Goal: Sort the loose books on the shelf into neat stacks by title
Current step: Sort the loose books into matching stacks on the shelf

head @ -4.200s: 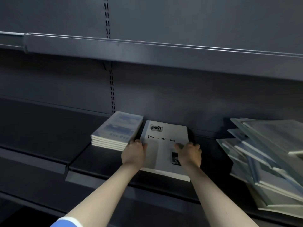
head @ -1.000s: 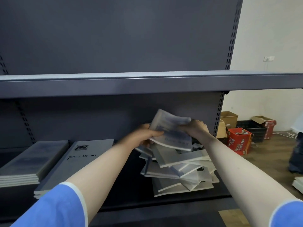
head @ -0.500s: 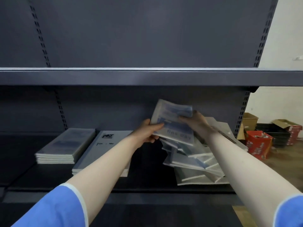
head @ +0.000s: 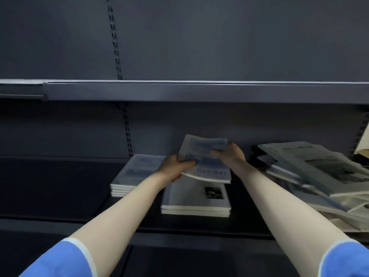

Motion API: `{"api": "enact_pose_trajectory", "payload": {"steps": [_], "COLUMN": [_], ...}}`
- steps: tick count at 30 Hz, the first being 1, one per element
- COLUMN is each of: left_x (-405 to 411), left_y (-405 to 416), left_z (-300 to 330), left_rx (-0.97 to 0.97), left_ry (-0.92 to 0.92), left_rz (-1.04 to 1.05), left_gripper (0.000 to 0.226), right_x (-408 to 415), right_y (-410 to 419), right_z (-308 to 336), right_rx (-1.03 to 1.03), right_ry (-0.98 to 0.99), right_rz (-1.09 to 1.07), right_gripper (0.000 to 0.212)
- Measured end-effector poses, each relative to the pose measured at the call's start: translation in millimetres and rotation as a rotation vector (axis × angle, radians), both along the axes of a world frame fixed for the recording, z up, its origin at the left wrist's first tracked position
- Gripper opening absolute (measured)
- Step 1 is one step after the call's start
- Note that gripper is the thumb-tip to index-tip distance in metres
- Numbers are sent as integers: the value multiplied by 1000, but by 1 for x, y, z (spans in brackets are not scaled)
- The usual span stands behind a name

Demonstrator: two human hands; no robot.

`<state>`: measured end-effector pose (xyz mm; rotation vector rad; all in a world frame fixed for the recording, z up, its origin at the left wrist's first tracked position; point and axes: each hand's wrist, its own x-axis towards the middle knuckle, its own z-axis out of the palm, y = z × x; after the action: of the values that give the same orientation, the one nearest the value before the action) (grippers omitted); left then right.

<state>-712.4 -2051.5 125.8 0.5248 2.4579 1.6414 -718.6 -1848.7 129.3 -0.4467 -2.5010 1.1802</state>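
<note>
Nearest me, my blue sleeves (head: 60,260) frame both forearms reaching into the shelf (head: 199,234), where my left hand (head: 173,166) and right hand (head: 233,154) each grasp a side of a blue book (head: 205,162), fingers curled round its edges. I hold it tilted in the air above the white stack (head: 195,202). Just left sits the neat blue stack (head: 135,172); the loose pile (head: 315,172) sprawls at right.
</note>
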Motion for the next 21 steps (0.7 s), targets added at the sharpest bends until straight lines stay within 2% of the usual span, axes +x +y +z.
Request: {"api": "enact_pose_trajectory", "payload": {"steps": [2, 5, 9, 13, 16, 21], "left_x": [-8, -14, -20, -33, -37, -38], "left_y": [-31, -73, -116, -144, -154, -169], "left_z": [-3, -5, -10, -22, -29, -40], "left_rx": [-37, -147, -244, -324, -340, -486], "left_ry": [32, 62, 73, 56, 49, 70], "left_rz": [41, 82, 119, 201, 264, 378], "left_gripper": [18, 29, 16, 47, 50, 48], "right_x": [-12, -25, -37, -50, -62, -73], "right_y": [-33, -79, -127, -154, -167, -188], "right_z": [-7, -19, -32, -40, -43, -54], "right_rx": [-11, -53, -51, -3, 30, 71], "right_ry": [-11, -2, -6, -59, -96, -140], "right_rz": [0, 26, 43, 21, 20, 20], "right_gripper": [47, 48, 52, 52, 51, 53]}}
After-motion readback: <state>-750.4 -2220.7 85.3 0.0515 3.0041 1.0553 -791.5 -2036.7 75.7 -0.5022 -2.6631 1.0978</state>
